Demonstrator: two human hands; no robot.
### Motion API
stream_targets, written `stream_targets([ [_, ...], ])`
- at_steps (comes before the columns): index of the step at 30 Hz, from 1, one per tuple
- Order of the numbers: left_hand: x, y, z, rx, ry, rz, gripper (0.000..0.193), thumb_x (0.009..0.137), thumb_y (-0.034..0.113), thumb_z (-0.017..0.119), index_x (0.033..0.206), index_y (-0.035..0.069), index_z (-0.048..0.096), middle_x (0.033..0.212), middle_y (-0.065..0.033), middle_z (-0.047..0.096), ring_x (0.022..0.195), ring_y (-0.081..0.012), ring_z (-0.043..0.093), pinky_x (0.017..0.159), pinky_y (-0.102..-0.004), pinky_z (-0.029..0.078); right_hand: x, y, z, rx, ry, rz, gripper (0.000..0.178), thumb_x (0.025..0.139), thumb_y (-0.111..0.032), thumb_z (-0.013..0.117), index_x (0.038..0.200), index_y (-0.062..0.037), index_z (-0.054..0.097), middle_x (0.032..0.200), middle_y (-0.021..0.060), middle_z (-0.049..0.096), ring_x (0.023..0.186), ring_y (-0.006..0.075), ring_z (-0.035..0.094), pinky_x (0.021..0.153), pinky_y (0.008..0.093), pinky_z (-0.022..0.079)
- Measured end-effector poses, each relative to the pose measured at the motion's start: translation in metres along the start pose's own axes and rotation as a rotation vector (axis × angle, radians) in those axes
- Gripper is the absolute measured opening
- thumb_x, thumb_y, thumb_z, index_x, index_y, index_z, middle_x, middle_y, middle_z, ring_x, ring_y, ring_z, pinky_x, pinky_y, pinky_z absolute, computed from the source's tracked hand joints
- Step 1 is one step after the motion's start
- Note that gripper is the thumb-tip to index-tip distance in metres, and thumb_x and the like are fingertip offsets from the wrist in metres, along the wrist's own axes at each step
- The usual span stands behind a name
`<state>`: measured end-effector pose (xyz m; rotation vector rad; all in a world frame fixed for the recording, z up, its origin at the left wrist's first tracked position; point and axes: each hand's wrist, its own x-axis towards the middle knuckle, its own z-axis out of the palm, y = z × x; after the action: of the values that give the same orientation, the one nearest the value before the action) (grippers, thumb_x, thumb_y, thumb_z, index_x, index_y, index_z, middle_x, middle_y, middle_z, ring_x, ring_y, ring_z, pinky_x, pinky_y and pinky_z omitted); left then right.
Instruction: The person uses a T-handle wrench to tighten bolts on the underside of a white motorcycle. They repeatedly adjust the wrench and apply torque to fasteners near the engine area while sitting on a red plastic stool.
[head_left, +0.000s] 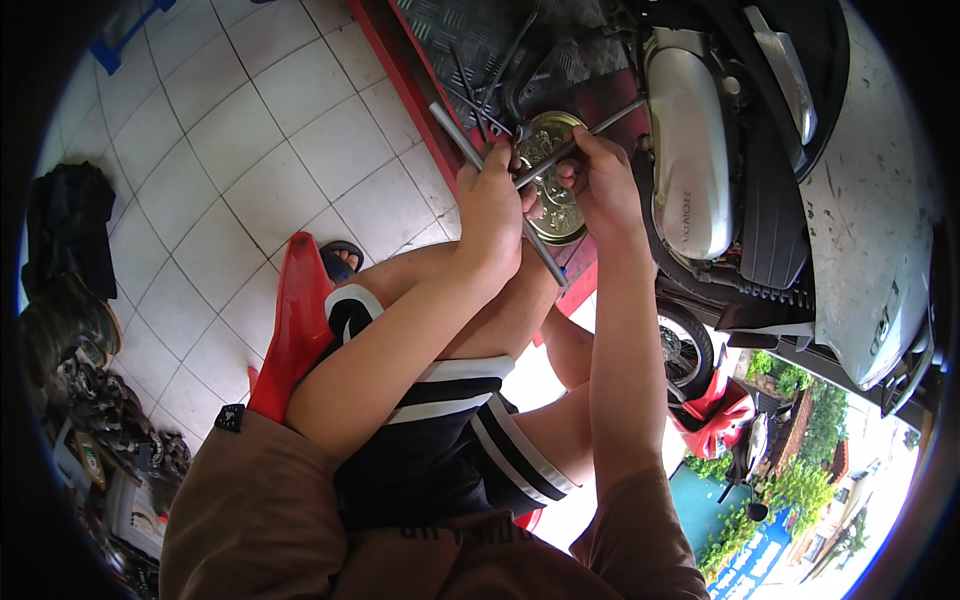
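Over the near-left rim of the round golden tin (580, 126), clasping a thick grey bar (452, 130) in the left hand (490, 205), in a closed grip curled round the middle of its length. Slants from left of the tin to just past its near edge. Across the tin's middle, pinching a thinner metal rod (548, 166) in the right hand (608, 185), in a grip pressed between thumb and fingers above the tin's right side. Runs from beside the left hand to well right of the tin; can't tell whether joined to the thick bar or only touching. Inside the tin, can make out small shiny metal pieces, too jumbled to tell apart. Beyond the tin and slightly left, can see several dark rods (487, 85) lying loose on a ridged metal plate (440, 30). Right of the tin, can see a scooter (690, 160) with a silver engine cover; nearer and to the right of the tin, a spoked wheel (687, 350). Well left of the tin, can see pale floor tiles (260, 90); nearer and left of the tin, a red plastic seat (298, 320).
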<state>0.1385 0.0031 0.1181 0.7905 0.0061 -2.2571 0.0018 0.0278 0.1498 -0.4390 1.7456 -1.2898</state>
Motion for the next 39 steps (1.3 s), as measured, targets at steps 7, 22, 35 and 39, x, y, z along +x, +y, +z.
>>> stream_targets([
  [7,-0.028,-0.018,-0.011,0.217,0.037,0.154,0.018,0.086,-0.001,0.049,0.104,0.002,0.046,0.072,-0.0059,0.055,0.059,-0.0116,0.053,0.055,-0.0264,0.045,0.011,0.005,0.002,0.028,0.083,0.045,0.014,0.093,-0.013,0.052,0.089,-0.0001,0.056,0.072,0.0059,0.057,0.054,0.0122,0.053,0.048,0.0234,0.044],
  [22,-0.023,0.028,-0.024,1.124,0.253,0.844,0.033,0.076,0.008,0.065,0.108,0.006,0.055,0.102,-0.0074,0.051,0.088,-0.0201,0.052,0.077,-0.0343,0.043,-0.009,-0.001,0.012,0.293,-0.339,0.165,0.023,0.091,-0.024,0.059,0.08,-0.0059,0.053,0.062,0.0001,0.047,0.051,0.0081,0.036,0.046,0.0219,0.029],
  [35,-0.07,0.026,-0.005,1.667,-0.699,1.093,0.029,0.075,-0.003,0.059,0.101,0.006,0.069,0.07,-0.0081,0.044,0.058,-0.015,0.043,0.056,-0.028,0.038,-0.026,-0.013,0.02,0.408,-0.461,0.057,0.013,0.089,-0.012,0.061,0.083,-0.001,0.057,0.071,0.002,0.054,0.058,0.008,0.045,0.051,0.0224,0.038],
  [39,-0.067,0.028,-0.029,1.612,-0.248,0.441,0.041,0.081,0.015,0.06,0.122,0.008,0.057,0.066,-0.0013,0.037,0.054,-0.011,0.04,0.052,-0.0255,0.035,-0.024,-0.012,0.019,0.523,-0.485,0.04,0.015,0.089,-0.013,0.061,0.081,-0.0013,0.057,0.071,0.0023,0.053,0.058,0.0075,0.042,0.049,0.0218,0.036],
])
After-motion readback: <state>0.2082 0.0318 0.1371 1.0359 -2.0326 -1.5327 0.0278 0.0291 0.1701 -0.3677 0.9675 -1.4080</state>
